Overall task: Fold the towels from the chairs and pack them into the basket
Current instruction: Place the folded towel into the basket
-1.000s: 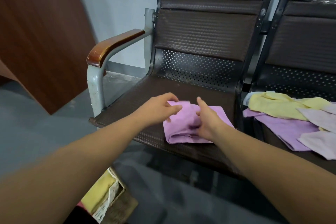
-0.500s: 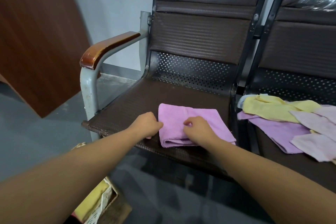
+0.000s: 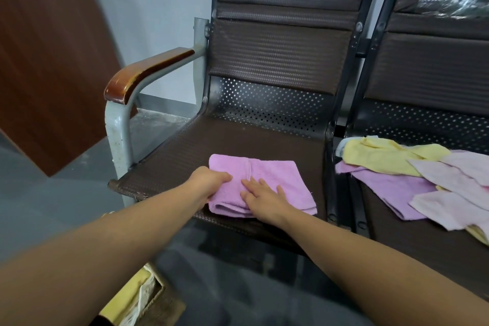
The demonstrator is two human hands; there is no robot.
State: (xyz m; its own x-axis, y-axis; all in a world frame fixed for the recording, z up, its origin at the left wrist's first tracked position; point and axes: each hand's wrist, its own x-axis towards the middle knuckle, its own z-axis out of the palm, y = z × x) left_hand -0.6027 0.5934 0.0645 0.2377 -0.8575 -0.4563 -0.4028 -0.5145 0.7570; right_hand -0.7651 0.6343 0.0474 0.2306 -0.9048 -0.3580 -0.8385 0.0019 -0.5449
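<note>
Your folded purple towel lies on the seat of the left chair, close to its front edge. Your left hand has its grip clamped on the towel's left edge, fingers curled over the fold. Your right hand lies flat on the near part of the towel, grip apart, fingers straight and spread. On the right chair beside it sits a loose heap: a yellow towel at the back, an unfolded purple towel under it, and pale pink towels overlapping both toward the right. The basket shows at the bottom left, below your left arm, with a yellow cloth inside
</note>
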